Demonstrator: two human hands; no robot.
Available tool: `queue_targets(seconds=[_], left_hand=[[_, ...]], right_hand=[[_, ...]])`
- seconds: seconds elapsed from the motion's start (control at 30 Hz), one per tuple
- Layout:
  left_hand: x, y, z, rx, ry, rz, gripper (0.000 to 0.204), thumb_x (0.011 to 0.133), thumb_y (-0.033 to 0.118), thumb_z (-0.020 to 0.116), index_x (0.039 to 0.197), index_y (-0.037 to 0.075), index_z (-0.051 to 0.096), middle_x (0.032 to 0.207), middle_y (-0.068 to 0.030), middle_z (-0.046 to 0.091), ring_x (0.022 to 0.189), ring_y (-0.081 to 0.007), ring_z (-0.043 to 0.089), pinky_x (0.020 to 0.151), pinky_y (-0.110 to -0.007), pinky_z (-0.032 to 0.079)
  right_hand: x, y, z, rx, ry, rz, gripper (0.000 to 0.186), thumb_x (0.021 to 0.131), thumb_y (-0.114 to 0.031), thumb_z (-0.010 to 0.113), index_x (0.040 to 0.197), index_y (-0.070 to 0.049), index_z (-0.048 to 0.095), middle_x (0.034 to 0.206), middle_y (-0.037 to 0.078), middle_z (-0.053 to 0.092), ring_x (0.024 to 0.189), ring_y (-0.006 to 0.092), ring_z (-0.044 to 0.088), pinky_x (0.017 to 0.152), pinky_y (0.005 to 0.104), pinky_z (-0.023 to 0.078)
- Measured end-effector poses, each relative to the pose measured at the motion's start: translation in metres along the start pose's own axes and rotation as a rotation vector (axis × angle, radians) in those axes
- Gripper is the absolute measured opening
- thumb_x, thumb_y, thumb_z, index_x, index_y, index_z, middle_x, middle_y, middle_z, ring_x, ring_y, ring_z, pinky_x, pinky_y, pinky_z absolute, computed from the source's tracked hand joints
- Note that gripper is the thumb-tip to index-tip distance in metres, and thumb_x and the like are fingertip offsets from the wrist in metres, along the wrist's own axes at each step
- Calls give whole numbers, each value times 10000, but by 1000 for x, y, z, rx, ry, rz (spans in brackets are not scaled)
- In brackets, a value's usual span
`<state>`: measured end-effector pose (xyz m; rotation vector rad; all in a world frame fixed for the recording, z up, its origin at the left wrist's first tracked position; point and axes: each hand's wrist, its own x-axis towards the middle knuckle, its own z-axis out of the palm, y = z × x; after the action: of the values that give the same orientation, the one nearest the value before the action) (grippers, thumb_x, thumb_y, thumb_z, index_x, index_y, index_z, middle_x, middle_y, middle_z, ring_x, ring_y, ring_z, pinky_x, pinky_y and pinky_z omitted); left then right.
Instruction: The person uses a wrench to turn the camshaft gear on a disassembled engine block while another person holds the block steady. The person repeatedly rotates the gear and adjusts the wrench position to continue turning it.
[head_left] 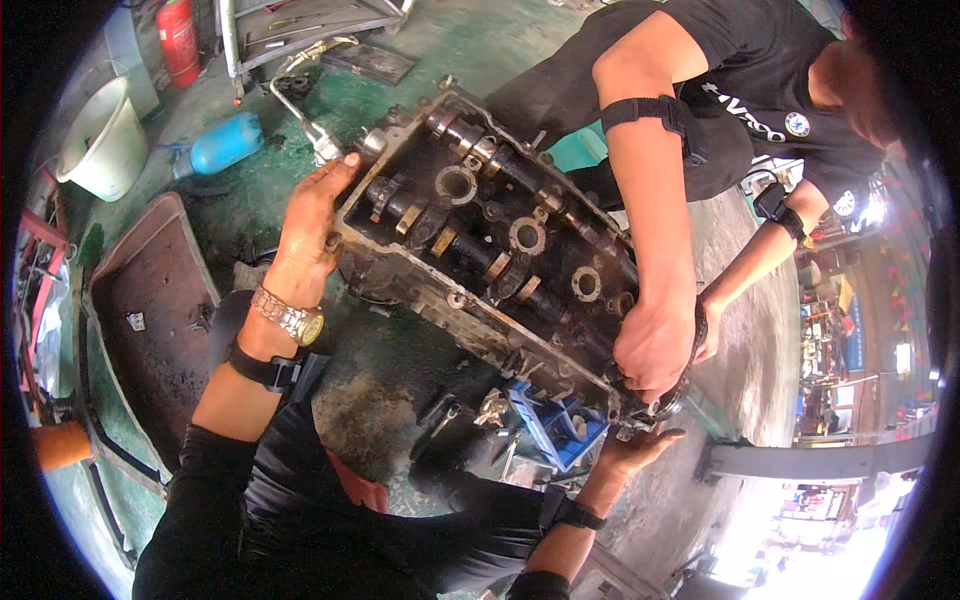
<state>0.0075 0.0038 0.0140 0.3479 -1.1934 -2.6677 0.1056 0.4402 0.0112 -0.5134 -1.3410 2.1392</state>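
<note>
Mid-frame, the cylinder head (492, 243) is slanted lengthwise, upper left to lower right, camshafts (486, 150) upward. Its upper end is clasped by the half-curled left hand (312, 212); the lower-end right hand's (634, 452) grip cannot be told.

Left hand (312, 215) clasps the upper-left end of a greasy engine part (400, 268), thumb over the corner, with a wristwatch (288, 315) on that arm. Right hand (632, 455) sits under the lower-right end, its fingers partly hidden. And here's a co-worker's hand (655, 350), curled down onto that same end! Dark shafts (470, 250) run lengthwise, round rings (512, 236) lined up between them. Just below, a blue basket (535, 430); off left, a brown tray (150, 290), a blue bottle (222, 145), a pale bucket (105, 145) and a red extinguisher (178, 45).
</note>
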Motion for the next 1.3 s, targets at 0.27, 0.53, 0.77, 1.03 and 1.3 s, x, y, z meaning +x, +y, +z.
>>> queue_targets(seconds=[0.27, 0.53, 0.77, 1.03, 1.3], left_hand=[[-2, 2, 3, -26, 12, 15, 265, 899, 212, 548, 1027, -16, 588, 898, -80, 648, 714, -150, 638, 608, -255, 539], [-3, 3, 2, -11, 14, 10, 263, 898, 215, 548, 1016, -16, 588, 894, -85, 645, 724, -153, 631, 627, -265, 532], [-3, 2, 1, -5, 19, 15, 270, 900, 216, 545, 1024, -20, 587, 907, -90, 645, 740, -157, 629, 650, -269, 526], [-2, 0, 1, 32, -6, 16, 301, 895, 282, 553, 1012, 12, 614, 928, -58, 648, 764, -138, 613, 653, -263, 494], [4, -2, -6, 57, -24, 27, 317, 886, 277, 568, 1017, -7, 614, 959, -85, 646, 810, -165, 619, 724, -282, 497]], right_hand=[[-1, -1, 3, 44, -7, 19, 816, 852, -679, 325, 1320, -14, 401, 1317, 142, 450, 1194, 305, 433, 1014, 469, 340], [4, 2, -6, 113, -70, 26, 811, 853, -674, 338, 1350, -34, 370, 1364, 139, 405, 1234, 322, 396, 1040, 488, 306], [6, 2, -11, 92, -47, 27, 828, 818, -688, 411, 1323, -31, 416, 1335, 126, 449, 1223, 308, 412, 1014, 493, 330], [6, 4, -7, 101, -97, -14, 818, 838, -690, 348, 1312, -29, 422, 1320, 134, 458, 1204, 315, 434, 1020, 481, 347], [-1, 0, -1, 20, 51, 40, 794, 826, -702, 365, 1285, -60, 448, 1270, 129, 480, 1182, 301, 433, 969, 498, 351]])
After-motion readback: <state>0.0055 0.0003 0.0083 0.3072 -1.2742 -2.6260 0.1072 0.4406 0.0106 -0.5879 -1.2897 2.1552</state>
